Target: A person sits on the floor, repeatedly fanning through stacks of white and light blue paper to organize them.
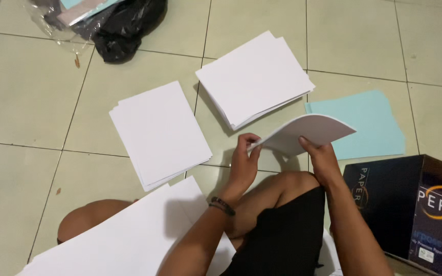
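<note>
Both hands (pixel 282 158) bend paper sheaf (pixel 308 132); box (pixel 410 204) contents unclear.

Pale tiled floor (pixel 21 102) under everything here. Two white paper stacks lie on it: one left of centre (pixel 159 133), slightly fanned, another (pixel 254 76) further back, thicker, just beside it but apart. Blue sheets (pixel 374 125) lie flat at the right, near the thick stack. A dark box (pixel 410 204) sits at the right edge, in front of the blue sheets. Far back left, a black bag (pixel 126 25) and clear wrap (pixel 52 20) together.
</note>
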